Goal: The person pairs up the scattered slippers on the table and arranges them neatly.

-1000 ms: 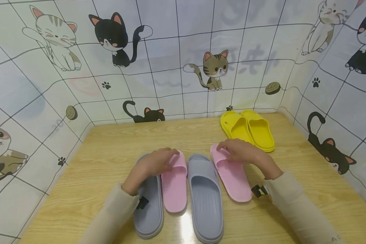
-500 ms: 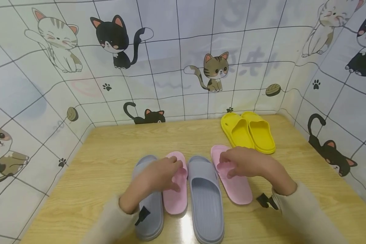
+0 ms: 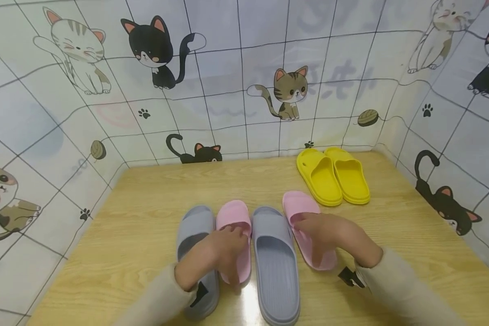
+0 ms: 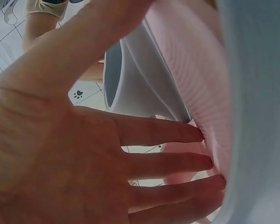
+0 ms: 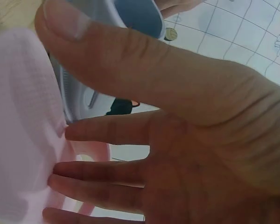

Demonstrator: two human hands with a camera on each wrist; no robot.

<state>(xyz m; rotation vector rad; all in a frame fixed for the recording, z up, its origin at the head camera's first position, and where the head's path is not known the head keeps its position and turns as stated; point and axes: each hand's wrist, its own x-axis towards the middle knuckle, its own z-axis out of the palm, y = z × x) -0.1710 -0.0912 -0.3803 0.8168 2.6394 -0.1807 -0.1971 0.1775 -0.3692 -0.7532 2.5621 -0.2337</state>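
Note:
Two pink slippers lie among two grey ones on a wooden table. My left hand reaches over the left pink slipper, fingers at its strap opening and thumb down by the heel. In the left wrist view its fingers are nearly straight, with tips against the pink footbed. The right pink slipper lies tilted, toe to the left. Over it is my right hand, fingers near the strap, thumb toward the heel. The right wrist view shows straight, spread fingertips at the pink sole.
The left grey slipper lies partly under my left forearm. Between the pink ones is the right grey slipper. A pair of yellow slippers sits at the back right of the table. A cat-print wall covering encloses the back and sides.
Both hands have moved back toward me, from the pink slippers' toe ends to their strap openings and footbeds, with thumbs spread toward the heels. The slippers stay in place.

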